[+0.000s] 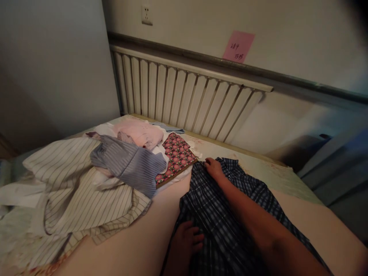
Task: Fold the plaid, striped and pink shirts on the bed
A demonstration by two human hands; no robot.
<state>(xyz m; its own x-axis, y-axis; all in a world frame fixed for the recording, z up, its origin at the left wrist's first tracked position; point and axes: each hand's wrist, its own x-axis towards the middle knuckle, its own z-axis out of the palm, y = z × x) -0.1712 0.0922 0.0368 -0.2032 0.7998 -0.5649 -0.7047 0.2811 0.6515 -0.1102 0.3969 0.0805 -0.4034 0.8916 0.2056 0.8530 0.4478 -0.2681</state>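
Grey panel: a tall, plain panel (60,57) stands at my far left, behind the clothes.
Striped garment: a cream garment with dark stripes (100,207) lies loose and rumpled, partly on the peach pad (149,237).
Ribbed garment: a grey-blue one (132,165) lies crumpled over the striped garment.
Pink garment: it (140,132) sits further back in the heap, just behind the ribbed one.
Wall socket: a socket (146,14) is fixed above the radiator (172,92), which runs along the wall behind the heap.
Flowered cloth: red and pink flowers, brown edge (178,155), between the heap and the checked shirt.
Left hand: my left hand (188,239) is low over the near part of the shirt, fingers loosely curled and parted, gripping nothing that I can see.
Checked shirt: dark blue with pale lines (211,205), it lies spread on the pad in front of me, under both hands.
Right hand: my right hand (214,168) touches the shirt's far end, fingers bent; I cannot tell whether they pinch the fabric.
Pink paper: a sheet with handwriting (238,46) is on the wall above the radiator.
Curtain: bluish folds (345,172) hang at my far right.
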